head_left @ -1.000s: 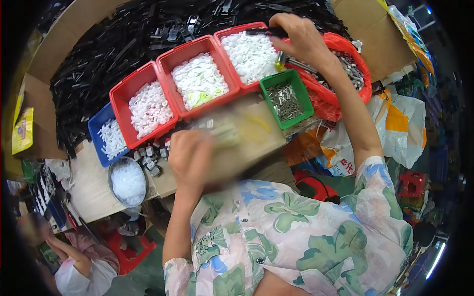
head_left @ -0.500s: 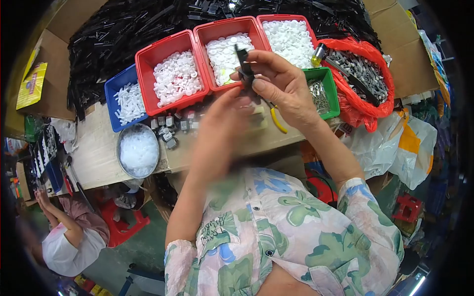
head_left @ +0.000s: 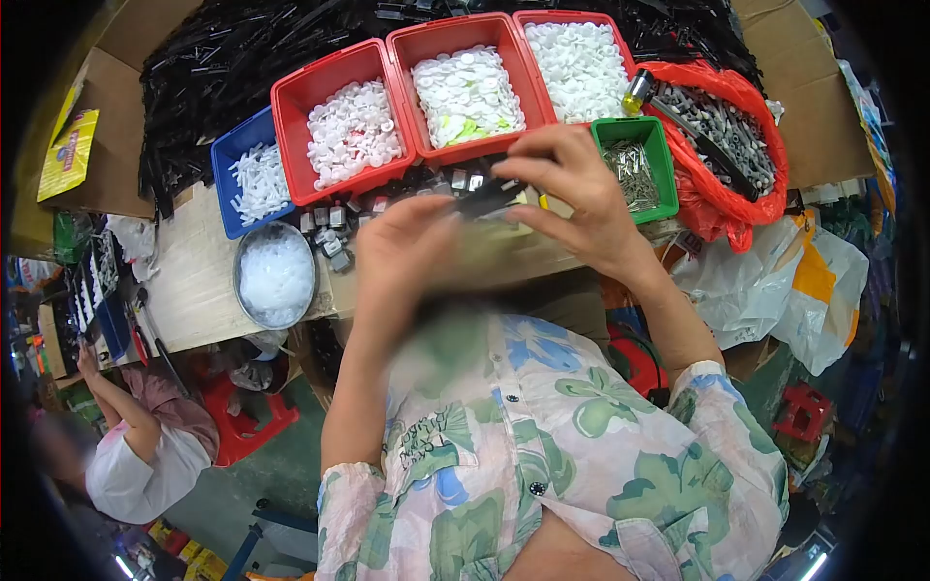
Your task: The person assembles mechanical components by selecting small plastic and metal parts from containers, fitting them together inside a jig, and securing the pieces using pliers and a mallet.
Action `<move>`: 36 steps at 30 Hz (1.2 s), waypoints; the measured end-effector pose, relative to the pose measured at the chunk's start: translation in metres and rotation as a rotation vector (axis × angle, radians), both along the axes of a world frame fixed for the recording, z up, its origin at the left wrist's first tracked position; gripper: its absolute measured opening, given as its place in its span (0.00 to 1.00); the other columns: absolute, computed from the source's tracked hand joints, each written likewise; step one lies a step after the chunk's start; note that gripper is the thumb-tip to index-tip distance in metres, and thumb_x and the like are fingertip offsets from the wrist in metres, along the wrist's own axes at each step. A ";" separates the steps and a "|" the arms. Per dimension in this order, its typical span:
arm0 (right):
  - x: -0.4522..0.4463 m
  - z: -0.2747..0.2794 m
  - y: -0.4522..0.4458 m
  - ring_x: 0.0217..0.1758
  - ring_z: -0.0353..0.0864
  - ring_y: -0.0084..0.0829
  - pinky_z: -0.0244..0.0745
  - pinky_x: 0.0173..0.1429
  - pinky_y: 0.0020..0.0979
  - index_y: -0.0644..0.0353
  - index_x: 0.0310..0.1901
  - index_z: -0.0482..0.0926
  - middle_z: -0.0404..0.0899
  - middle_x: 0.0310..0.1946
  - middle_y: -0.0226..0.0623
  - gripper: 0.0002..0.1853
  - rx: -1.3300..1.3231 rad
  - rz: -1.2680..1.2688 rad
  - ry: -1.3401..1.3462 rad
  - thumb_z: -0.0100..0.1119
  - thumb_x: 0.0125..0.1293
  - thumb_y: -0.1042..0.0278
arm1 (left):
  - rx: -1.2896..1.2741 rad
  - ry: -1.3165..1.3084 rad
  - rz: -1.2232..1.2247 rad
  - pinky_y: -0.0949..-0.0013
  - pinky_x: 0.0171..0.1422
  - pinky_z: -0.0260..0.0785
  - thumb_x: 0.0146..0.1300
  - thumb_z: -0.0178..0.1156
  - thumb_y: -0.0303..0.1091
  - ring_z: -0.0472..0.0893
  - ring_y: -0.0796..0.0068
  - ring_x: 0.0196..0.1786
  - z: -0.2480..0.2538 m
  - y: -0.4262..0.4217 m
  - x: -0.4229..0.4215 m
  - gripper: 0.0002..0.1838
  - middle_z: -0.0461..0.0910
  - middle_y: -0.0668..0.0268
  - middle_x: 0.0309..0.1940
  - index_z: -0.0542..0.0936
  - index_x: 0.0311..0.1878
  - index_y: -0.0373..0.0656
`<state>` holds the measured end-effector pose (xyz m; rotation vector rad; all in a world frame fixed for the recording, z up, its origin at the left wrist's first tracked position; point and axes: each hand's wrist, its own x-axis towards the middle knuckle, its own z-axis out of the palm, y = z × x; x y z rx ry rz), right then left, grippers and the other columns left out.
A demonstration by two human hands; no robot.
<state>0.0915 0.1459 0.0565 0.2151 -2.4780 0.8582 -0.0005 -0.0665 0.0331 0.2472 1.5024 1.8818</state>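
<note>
A narrow black plastic part lies level between my two hands, in front of the red bins. My left hand is closed around its left end; motion smears the fingers. At the other end, my right hand pinches the part between thumb and fingertips. Below and behind the hands, small grey-and-white blocks lie loose on the tabletop. A bit of a yellow handle shows behind my right hand's fingers.
Red bins hold small white plastic pieces. A blue bin, a round metal bowl and a green bin of metal pins stand nearby. A red bag holds grey parts. Black parts are heaped behind. Another person sits at left.
The black part has turned from upright to nearly level and come down. My right hand has lowered with it, and my left hand has shifted slightly left.
</note>
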 end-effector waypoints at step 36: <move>0.027 -0.005 0.084 0.49 0.80 0.47 0.75 0.54 0.43 0.64 0.45 0.82 0.80 0.43 0.46 0.12 0.295 -0.548 0.007 0.67 0.63 0.69 | -0.872 1.421 -0.291 0.47 0.81 0.37 0.62 0.64 0.55 0.51 0.53 0.82 -0.012 -0.005 0.038 0.45 0.59 0.54 0.78 0.64 0.74 0.35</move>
